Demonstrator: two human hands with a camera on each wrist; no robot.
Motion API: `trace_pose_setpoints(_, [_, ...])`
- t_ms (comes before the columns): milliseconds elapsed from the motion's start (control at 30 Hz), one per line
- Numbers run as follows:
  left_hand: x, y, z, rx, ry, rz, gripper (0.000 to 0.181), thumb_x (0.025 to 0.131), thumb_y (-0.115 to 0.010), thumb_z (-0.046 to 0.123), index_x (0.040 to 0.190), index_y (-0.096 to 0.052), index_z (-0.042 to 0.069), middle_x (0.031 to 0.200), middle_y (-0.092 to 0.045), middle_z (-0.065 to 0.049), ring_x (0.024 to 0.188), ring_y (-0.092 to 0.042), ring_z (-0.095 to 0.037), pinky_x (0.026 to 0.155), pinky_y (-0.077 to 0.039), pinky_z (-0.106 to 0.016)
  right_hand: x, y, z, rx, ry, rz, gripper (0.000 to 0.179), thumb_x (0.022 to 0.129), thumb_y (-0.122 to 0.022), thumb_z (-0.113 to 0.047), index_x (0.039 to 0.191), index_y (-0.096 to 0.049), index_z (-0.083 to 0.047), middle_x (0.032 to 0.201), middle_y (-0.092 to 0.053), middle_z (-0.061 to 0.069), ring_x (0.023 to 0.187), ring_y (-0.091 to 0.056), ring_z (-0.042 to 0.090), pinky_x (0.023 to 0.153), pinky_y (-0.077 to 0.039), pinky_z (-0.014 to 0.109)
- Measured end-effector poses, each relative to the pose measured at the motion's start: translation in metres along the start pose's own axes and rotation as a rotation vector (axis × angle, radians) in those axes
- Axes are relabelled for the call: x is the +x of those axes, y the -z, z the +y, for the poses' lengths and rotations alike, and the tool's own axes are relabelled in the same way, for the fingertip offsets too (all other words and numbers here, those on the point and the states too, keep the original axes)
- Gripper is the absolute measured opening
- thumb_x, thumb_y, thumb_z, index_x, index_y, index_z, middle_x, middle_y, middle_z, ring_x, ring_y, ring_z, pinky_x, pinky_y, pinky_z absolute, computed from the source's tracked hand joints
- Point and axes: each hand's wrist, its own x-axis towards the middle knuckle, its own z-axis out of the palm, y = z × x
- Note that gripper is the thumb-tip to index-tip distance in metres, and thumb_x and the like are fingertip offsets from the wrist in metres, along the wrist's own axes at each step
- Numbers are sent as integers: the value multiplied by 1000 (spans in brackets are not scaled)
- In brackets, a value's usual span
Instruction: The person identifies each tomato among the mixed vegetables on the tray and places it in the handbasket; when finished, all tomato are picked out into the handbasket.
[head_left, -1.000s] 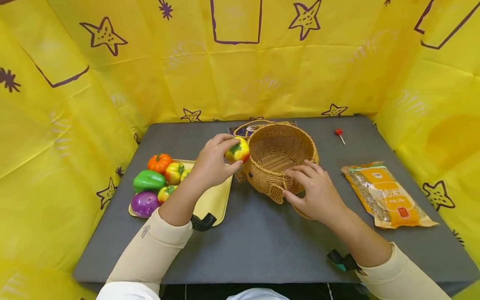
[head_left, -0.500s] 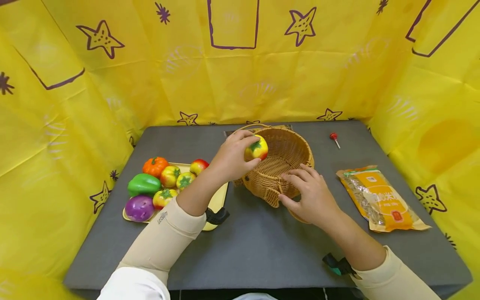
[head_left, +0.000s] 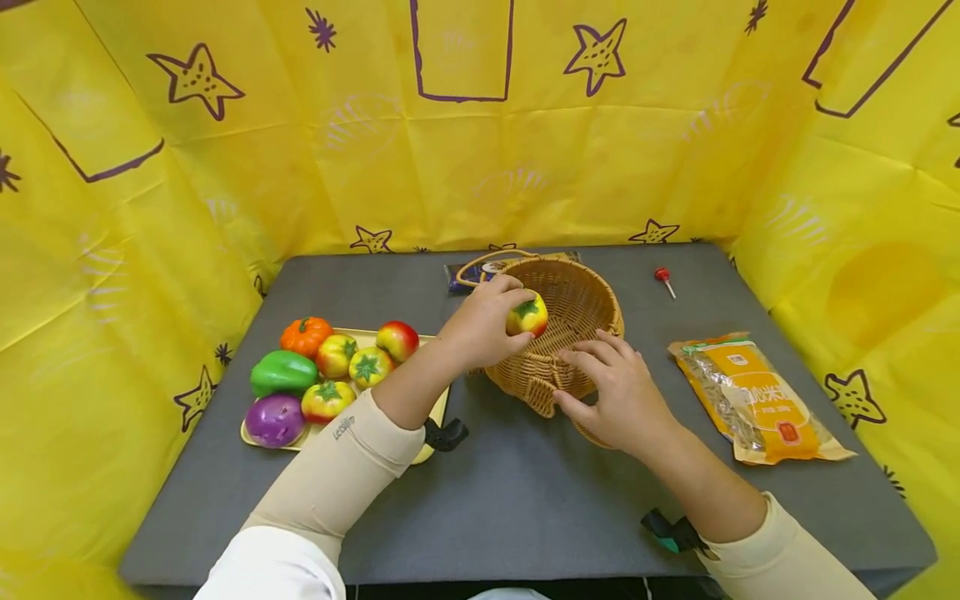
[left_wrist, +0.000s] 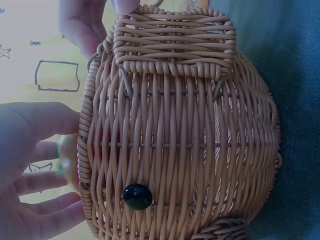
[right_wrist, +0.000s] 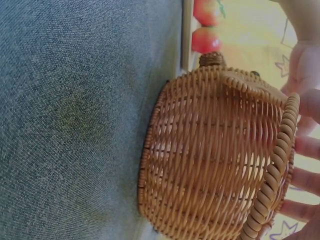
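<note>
A yellow-and-red fruit with a green leafy cap (head_left: 529, 317) is held by the fingers and thumb of my left hand (head_left: 480, 327) at the left side of the open wicker basket (head_left: 581, 304). In the left wrist view, that hand (left_wrist: 25, 165) is at the basket's rim, and reddish colour shows through the weave. My right hand (head_left: 626, 396) holds the near right rim, fingers over the edge and thumb by a woven flap (head_left: 542, 396). The right wrist view shows its fingers (right_wrist: 305, 177) behind the basket's thick handle (right_wrist: 272, 175).
Left, a yellow tray (head_left: 438, 408) bears several similar fruits (head_left: 371, 365), an orange pumpkin (head_left: 306, 336), a green pepper (head_left: 283, 373) and a purple eggplant (head_left: 275, 419). An orange food bag (head_left: 761, 400) and a red lollipop (head_left: 662, 274) lie right; a dark packet (head_left: 457, 277) lies behind the basket.
My left hand has carried the fruit rightward from beside the basket to over its left rim and lowered it slightly. The right hand stays at the rim. The head view has shifted a little.
</note>
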Motion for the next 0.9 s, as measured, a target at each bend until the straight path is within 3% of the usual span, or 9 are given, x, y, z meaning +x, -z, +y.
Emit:
trace_pose_setpoints(167, [-2,0,1,10,11,-12,62,92,-76,34,148,-55,15,148,-48,-7,137,-46,-31,114,-40,-49,-1,0,0,-2,8,5,47,81,-84,-37,121,-74,-14,123,-68,12,132,-51,46,90,-47,72])
trace_pose_setpoints(433, [-16,12,-8,-13,37,35,62,92,-76,35,147,-56,15,150,-46,-9,140,-43,-34,113,-41,-52,0,1,0,7,-5,-9,47,81,-85,-37,121,-73,-14,124,-68,12,133,-50,46,90,-46,75])
trace_pose_setpoints(700, [-28,27,-42,15,166,17,63,95,-70,37,151,-51,16,153,-43,-11,139,-42,-38,111,-42,-55,1,2,0,14,-20,-23,47,81,-84,-37,122,-73,-15,125,-68,12,134,-49,45,92,-44,76])
trace_pose_setpoints(900, [-37,28,-74,25,267,-19,64,95,-69,39,152,-49,15,152,-43,-15,138,-42,-39,113,-40,-54,1,1,-1,11,-19,-24,47,82,-83,-37,122,-73,-15,125,-67,12,135,-48,45,93,-44,73])
